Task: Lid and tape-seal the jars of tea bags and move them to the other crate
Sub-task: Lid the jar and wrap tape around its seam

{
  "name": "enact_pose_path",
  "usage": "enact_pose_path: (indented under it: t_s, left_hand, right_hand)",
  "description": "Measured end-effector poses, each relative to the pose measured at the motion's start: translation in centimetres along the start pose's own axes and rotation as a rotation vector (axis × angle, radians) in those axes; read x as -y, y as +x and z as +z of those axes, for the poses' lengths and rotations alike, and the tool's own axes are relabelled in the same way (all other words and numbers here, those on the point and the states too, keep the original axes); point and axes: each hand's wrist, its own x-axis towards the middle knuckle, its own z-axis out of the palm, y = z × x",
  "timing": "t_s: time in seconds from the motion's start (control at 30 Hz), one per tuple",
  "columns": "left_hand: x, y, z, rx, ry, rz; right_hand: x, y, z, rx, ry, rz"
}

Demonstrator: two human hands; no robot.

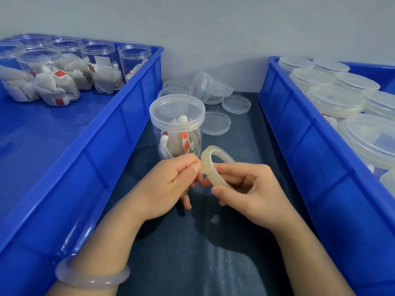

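- Step in hand (judged from hand pose): freeing the tape end, ready to seal the lid seam.
- L hand (171, 184): thumb & forefinger pinch the loose end at the edge of the tape roll (205, 160); the other fingers curl below and hold nothing.
- R hand (256, 189): grasps the roll, thumb on the outer band, fingers behind it. The roll is held on edge, off the table (192, 253).
- Jar (177, 135): upright on the table between the crates, just beyond both hands. The lid (177, 110) is on it and tea bags show inside. Cannot tell whether the lid is fully seated, and no tape shows on the seam.
- L crate (128, 129): open jars (42, 71) of tea bags at the far end. R crate (299, 133): lidded jars (335, 99).
- Loose lids (216, 122) lie behind the jar.
- To do it well:
  - Peel slowly and flat to the band, since clear tape prob. splits or re-sticks if yanked.
  - Keep the R-hand grip firm so the roll doesn't spin.
  - Pull out only a short tab, then check the lid is down before sticking.
  - Start the tab across the lid/jar seam.
  - Steady the jar with one hand; it's light & tall and likely to tip.
  - Keep the sticky side off the fingertips to avoid folds.
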Motion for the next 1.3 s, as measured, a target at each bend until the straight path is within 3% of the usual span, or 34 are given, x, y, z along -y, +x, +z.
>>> enact_pose_path:
  t_s: [0.2, 0.47, 0.7, 0.83, 0.9, 1.03, 1.17, 1.3]
  left_hand:
    - [-0.4, 0.0, 0.5, 0.006, 0.235, 0.105]
    - [-0.7, -0.1, 1.2, -0.126, 0.372, 0.233]
    - [-0.8, -0.1, 0.9, -0.067, 0.169, 0.199]
    - [-0.7, 0.0, 1.1, -0.187, 0.202, 0.188]
    - [-0.8, -0.1, 1.0, -0.212, 0.109, 0.144]
    - [-1.0, -0.4, 0.8, -0.142, -0.005, 0.112]
    - [-1.4, -0.1, 0.7, -0.038, -0.101, -0.009]
    - [-1.6, -0.1, 0.8, 0.052, -0.268, -0.136]
  right_hand:
    - [-0.2, 0.3, 1.1, -0.247, -0.092, -0.017]
    - [0.0, 0.3, 1.2, -0.234, -0.095, 0.016]
    - [0.2, 0.5, 1.3, -0.253, -0.017, 0.02]
    - [0.4, 0.4, 1.5, -0.28, -0.026, 0.003]
    - [0.3, 0.3, 1.7, -0.327, -0.057, -0.007]
    - [-0.2, 0.3, 1.5, -0.397, -0.174, -0.059]
    - [-0.3, 0.3, 1.4, -0.356, -0.212, -0.093]
    - [-0.3, 0.3, 1.3, -0.372, -0.51, -0.14]
